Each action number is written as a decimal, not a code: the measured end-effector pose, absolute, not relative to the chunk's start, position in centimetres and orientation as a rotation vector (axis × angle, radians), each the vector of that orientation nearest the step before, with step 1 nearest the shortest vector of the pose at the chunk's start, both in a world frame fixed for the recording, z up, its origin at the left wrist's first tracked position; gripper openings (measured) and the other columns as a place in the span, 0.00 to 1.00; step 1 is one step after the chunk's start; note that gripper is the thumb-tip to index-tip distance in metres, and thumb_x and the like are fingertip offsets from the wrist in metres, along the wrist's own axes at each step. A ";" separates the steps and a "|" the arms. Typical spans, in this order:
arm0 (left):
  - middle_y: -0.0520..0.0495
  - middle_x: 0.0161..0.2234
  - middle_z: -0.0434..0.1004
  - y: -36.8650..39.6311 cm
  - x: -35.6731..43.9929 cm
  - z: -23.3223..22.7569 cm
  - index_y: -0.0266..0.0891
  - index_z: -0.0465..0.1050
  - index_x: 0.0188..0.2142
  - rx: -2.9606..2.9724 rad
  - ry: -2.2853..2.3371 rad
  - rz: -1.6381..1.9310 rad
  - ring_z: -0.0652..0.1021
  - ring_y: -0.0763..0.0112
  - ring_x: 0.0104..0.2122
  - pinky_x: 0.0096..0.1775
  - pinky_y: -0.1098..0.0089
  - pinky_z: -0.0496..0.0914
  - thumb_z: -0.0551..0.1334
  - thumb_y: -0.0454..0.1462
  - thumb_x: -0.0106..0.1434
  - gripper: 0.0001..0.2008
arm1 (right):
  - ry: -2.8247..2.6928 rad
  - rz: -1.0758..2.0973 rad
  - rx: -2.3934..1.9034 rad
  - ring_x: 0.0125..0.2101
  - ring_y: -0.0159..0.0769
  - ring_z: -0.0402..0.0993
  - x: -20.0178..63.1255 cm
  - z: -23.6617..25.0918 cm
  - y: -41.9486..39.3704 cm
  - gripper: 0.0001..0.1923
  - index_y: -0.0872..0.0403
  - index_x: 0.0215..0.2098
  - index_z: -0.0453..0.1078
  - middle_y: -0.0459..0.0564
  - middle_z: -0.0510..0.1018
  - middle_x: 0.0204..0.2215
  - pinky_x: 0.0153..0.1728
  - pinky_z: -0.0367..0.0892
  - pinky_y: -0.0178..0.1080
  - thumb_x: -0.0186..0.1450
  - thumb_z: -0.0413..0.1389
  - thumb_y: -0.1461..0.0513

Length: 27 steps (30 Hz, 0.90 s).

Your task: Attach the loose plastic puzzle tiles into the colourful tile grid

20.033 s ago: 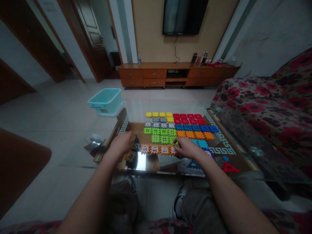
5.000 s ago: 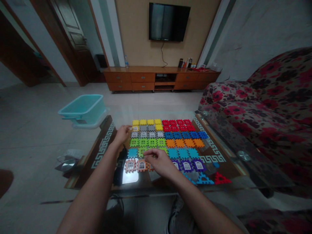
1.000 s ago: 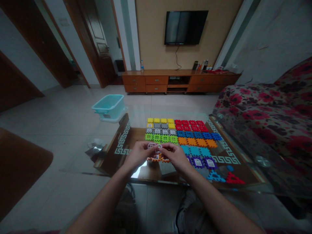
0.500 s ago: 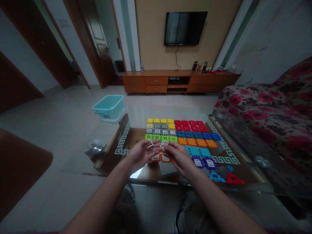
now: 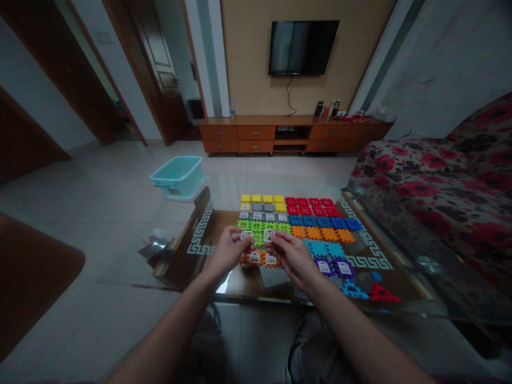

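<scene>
My left hand [image 5: 229,249] pinches a small white toy window frame [image 5: 246,234] between thumb and fingers. A second white window frame [image 5: 268,234] is gripped by the fingertips of my right hand [image 5: 291,255]. Both pieces are held up side by side, a short gap apart, above the glass table. Behind them lie green interlocking tiles [image 5: 259,226], partly hidden by my hands. Orange tiles with white windows [image 5: 255,258] show between my wrists. To the right are purple tiles with white windows [image 5: 343,267] and light-blue tiles [image 5: 335,249].
Yellow [image 5: 256,198], red [image 5: 312,206], blue [image 5: 322,221] and orange tiles [image 5: 328,234] lie in rows on the glass table [image 5: 256,298]. Blue [image 5: 354,289] and red triangles [image 5: 383,293] rest near its front right. A turquoise bin [image 5: 178,178] stands beyond the left end; a flowered sofa [image 5: 432,176] flanks the right.
My left hand has turned from an open-palm pose to a pinch, bringing its window frame upright. My right hand stays nearly in place with its window frame.
</scene>
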<state>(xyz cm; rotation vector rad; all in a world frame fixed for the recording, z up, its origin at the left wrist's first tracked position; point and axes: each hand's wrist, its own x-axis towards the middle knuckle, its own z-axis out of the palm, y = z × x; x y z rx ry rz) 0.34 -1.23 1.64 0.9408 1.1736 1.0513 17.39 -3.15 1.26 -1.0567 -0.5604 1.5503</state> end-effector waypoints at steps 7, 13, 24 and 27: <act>0.52 0.29 0.74 -1.4 -0.1 2.1 0.38 0.70 0.41 1.308 1.163 1.082 0.77 0.71 0.31 0.36 0.69 0.72 0.68 0.39 0.56 0.15 | -0.643 1.534 -1.091 0.28 0.32 0.77 17.3 1.6 -3.3 0.22 0.56 0.36 0.77 0.47 0.80 0.28 0.34 0.74 0.35 0.46 0.73 0.57; 0.46 0.35 0.78 -2.0 0.7 2.9 0.37 0.74 0.49 1.295 1.042 1.034 0.80 0.69 0.33 0.38 0.66 0.74 0.67 0.39 0.58 0.19 | -0.737 1.441 -1.138 0.26 0.31 0.76 17.3 1.2 -3.2 0.24 0.57 0.35 0.78 0.48 0.81 0.28 0.32 0.73 0.36 0.44 0.73 0.53; 0.40 0.40 0.81 -1.8 0.3 2.6 0.35 0.73 0.47 1.368 0.979 0.993 0.81 0.63 0.40 0.46 0.58 0.75 0.70 0.36 0.54 0.20 | -0.757 1.409 -1.156 0.25 0.32 0.75 17.5 0.7 -3.0 0.23 0.56 0.33 0.78 0.47 0.80 0.26 0.32 0.72 0.38 0.44 0.73 0.52; 0.39 0.41 0.81 -1.8 0.3 2.5 0.35 0.73 0.48 1.422 0.972 0.997 0.81 0.61 0.41 0.45 0.57 0.75 0.69 0.36 0.56 0.20 | -0.748 1.421 -1.163 0.26 0.32 0.75 17.5 0.7 -3.0 0.24 0.56 0.33 0.78 0.48 0.80 0.27 0.33 0.72 0.38 0.43 0.73 0.52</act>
